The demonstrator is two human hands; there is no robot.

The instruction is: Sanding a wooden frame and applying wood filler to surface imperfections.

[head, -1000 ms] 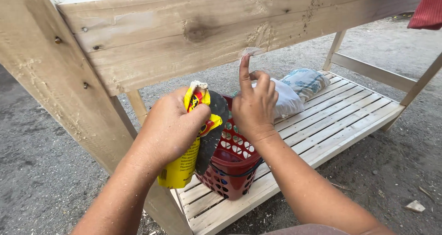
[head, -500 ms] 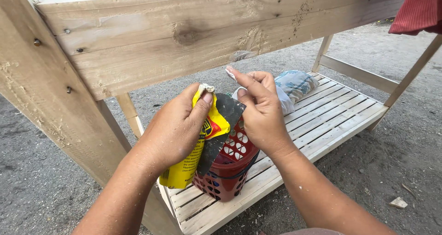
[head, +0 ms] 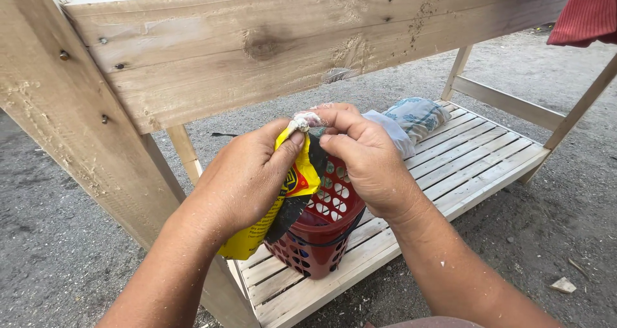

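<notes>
While the left hand (head: 247,180) grips the soft yellow-and-black pouch (head: 292,186) above the red basket (head: 318,235) on the slatted shelf (head: 475,167), right hand (head: 369,157) fingers pinch its crusted nozzle (head: 303,120), which looks a firmer hold than the yielding, light body.

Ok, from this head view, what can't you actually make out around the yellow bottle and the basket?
- Yellow bottle: the left hand wraps its body; only the lower end and part of the label show.
- Bottle tip: the right hand fingers cover it, so whether a cap is on cannot be told.
- Red basket: contents hidden behind both hands and the bottle.
- Red cloth: cut off by the top right edge.
</notes>
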